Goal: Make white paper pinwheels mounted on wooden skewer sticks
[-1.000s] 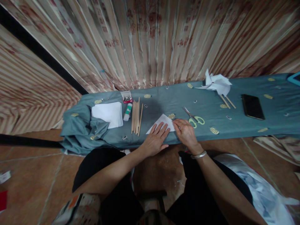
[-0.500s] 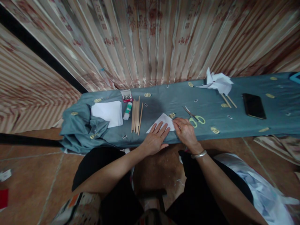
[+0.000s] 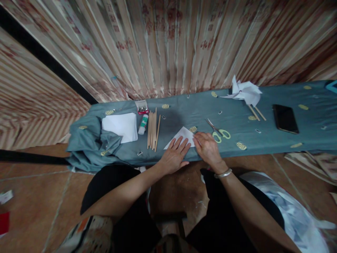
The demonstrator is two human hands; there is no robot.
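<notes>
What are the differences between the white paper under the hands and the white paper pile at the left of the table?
The folded paper shows a triangular point, while the paper pile looks square. The folded paper is pressed flat by the left hand and touched by the right hand; the paper pile lies untouched. The folded paper sits right of the wooden sticks, the pile left of them. Both are white and lie on the blue cloth.
</notes>
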